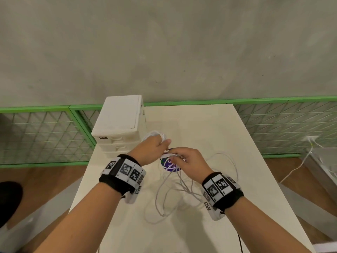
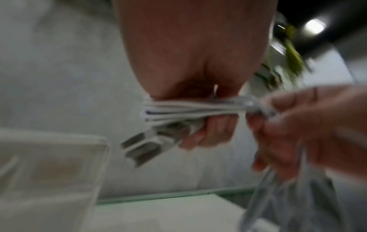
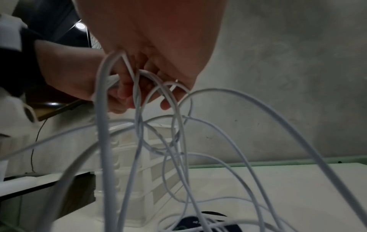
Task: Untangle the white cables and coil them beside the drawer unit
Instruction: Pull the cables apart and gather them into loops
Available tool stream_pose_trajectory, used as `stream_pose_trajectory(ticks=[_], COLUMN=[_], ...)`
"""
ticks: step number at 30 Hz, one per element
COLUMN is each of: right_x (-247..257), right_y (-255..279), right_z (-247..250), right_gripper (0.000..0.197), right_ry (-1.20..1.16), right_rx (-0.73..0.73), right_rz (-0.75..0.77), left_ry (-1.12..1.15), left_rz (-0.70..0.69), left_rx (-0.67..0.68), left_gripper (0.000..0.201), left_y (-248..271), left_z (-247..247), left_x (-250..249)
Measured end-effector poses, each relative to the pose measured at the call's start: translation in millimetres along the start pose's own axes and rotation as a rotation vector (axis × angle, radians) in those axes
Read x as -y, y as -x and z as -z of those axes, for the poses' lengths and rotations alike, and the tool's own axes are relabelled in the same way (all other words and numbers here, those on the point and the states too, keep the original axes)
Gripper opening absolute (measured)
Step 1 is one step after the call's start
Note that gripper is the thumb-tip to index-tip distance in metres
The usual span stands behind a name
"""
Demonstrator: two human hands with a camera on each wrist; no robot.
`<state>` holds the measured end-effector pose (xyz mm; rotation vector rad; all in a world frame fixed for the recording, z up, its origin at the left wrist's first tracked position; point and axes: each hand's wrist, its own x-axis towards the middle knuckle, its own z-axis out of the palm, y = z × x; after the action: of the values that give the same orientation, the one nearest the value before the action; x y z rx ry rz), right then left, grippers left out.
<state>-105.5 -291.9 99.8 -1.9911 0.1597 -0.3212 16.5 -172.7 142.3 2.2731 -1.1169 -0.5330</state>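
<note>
Above the white table [image 1: 228, 136], both hands work a tangle of white cables [image 1: 175, 189]. My left hand [image 1: 155, 145] has several turns of cable wound round its fingers as a small coil [image 1: 156, 135], right beside the white drawer unit [image 1: 118, 125]. In the left wrist view the wound cable [image 2: 190, 109] crosses the fingers, and two USB plugs [image 2: 141, 149] stick out below. My right hand [image 1: 184, 159] pinches a bunch of strands close to the left hand. Loose cable loops [image 3: 178, 141] hang from it down to the table.
A round blue sticker [image 1: 170, 166] lies on the table under the hands. A green-framed mesh fence [image 1: 45, 132] runs behind the table below a grey wall. Another white cord [image 1: 300, 165] hangs off to the right. The wooden floor [image 1: 45, 179] shows on both sides.
</note>
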Motion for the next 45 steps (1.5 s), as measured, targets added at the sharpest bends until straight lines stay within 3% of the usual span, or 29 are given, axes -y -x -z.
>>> stream_pose_trajectory(ticks=[2,4,7,10,16,20,24,28,33,36,38,40,43,45], right_x=[-3,-6,-7,2,-2,5,8,10,-16,-16,-6,1,-2,-15], right_y=[-1,-3,-6,-5,0,2,2,14,17,16,10,2,-2,6], right_z=[4,8,14,15,18,11,8,1,21,28,28,28,22,17], right_gripper=[0.011,0.011,0.013,0.008,0.005,0.004,0.013,0.025,0.021,0.004,0.012,0.02,0.035,0.031], right_ry=[0.038,0.078,0.083,0.024,0.146,0.056,0.108,0.2,0.24,0.15,-0.018,-0.023,0.272,0.295], right_rx=[-0.07,-0.147,-0.222,-0.198,-0.34,-0.24,-0.162,0.017,-0.121,-0.246,-0.288,-0.199,0.135,0.139], right_rz=[0.059,0.099,0.05,-0.02,0.033,0.073,0.072,0.033,-0.091,0.03,0.041,-0.065,-0.202,-0.236], left_ry=[0.085,0.028,0.077,0.186,0.237,0.119,0.06,0.045,0.215,0.241,0.182,0.146,0.187,0.221], left_rz=[-0.023,-0.024,-0.003,0.042,0.149,0.096,0.043,0.101,0.191,0.13,0.069,0.001,-0.018,-0.007], left_rx=[0.156,0.219,0.151,0.098,-0.134,-0.177,-0.158,-0.318,-0.549,-0.482,-0.389,-0.341,-0.406,-0.478], left_gripper=[0.055,0.05,0.042,0.04,0.04,0.045,0.042,0.046,0.039,0.037,0.038,0.039,0.038,0.036], left_y=[5,11,12,11,6,9,10,7,12,17,19,19,17,16], left_z=[0,1,3,2,4,-6,-12,-3,26,33,29,22,18,21], left_x=[-5,-11,-12,-15,-3,-8,-11,-3,-1,-11,-19,-26,-31,-29])
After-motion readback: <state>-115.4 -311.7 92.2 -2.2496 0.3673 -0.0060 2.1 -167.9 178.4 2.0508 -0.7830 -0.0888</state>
